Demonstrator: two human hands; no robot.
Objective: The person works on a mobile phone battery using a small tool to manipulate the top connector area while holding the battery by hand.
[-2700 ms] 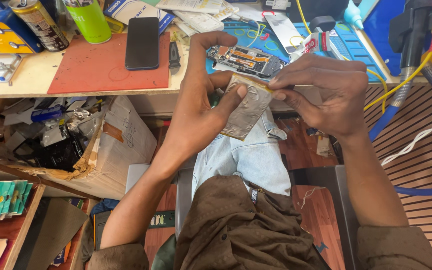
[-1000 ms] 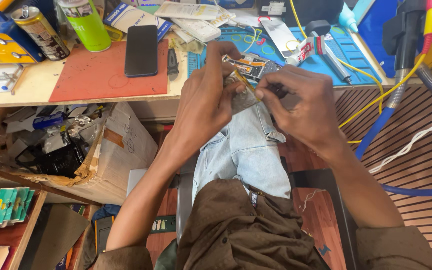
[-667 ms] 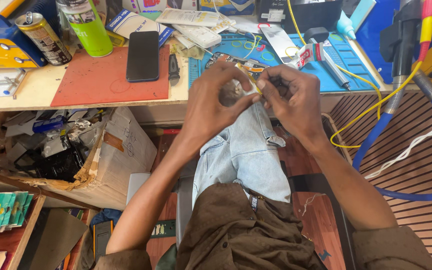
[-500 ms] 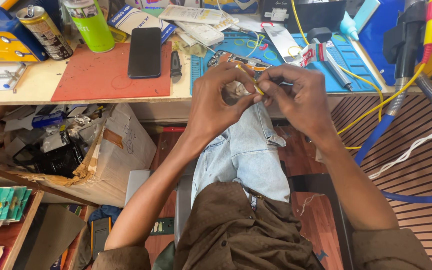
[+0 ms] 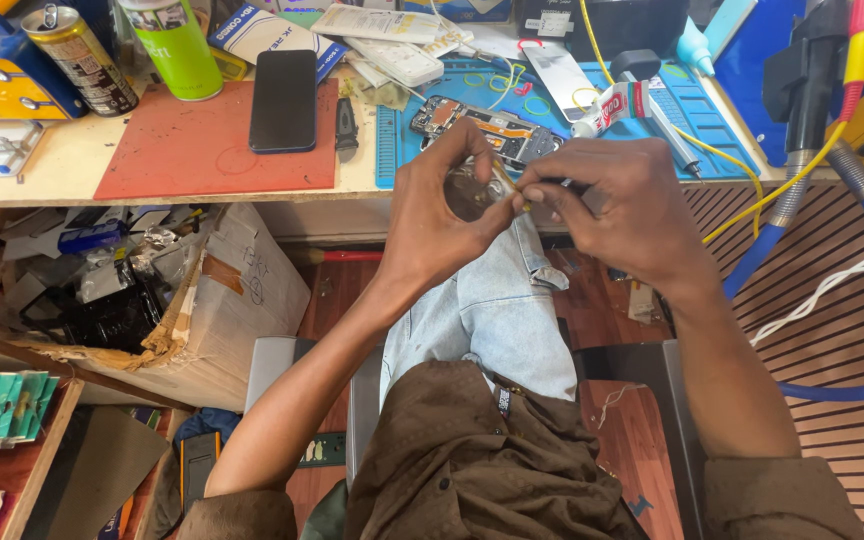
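Your left hand (image 5: 442,215) and right hand (image 5: 617,210) have drawn together since a moment ago — both pinched shut on the small clear film piece (image 5: 472,190), now crumpled smaller, held just near the blue silicone mat (image 5: 552,100) on the worktop (image 5: 52,165).

Glossy black glass phone (image 5: 285,100); matt red rubber mat (image 5: 214,145); shiny metal can (image 5: 77,58).

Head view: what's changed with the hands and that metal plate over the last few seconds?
Both hands, left hand and right hand, moved up toward the bench edge and closed together. The grey plate, earlier spread open between them, is now mostly hidden behind the fingers; only a small piece shows. The black phone on the red mat and the opened phone stayed put.
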